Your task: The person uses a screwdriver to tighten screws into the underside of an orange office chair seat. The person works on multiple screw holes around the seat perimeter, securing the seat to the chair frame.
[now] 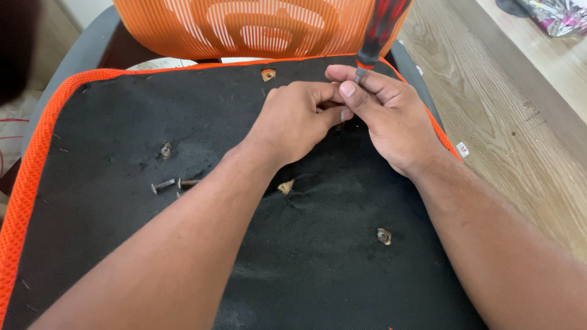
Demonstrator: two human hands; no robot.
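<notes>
Black fabric chair underside [306,269] fills frame. Right hand [391,116] pinches screwdriver [376,36] shaft upright at upper centre; left hand [299,119] closed beside tip, steadying it. Loose bolts [174,184] rest mid-left, set aside.

Two loose bolts [163,185], four torn holes [384,236], one screwdriver [378,33], one chair seat [110,122]

Two loose bolts [174,184] lying side by side on black fabric, left of centre. Torn holes [384,236] scattered across that fabric, pale material showing through. Orange mesh backrest [257,24] standing at the top edge. Wooden floor [513,122] on the right, with a small white tag [463,149] and a shiny crumpled wrapper [559,15] in the far corner.
</notes>
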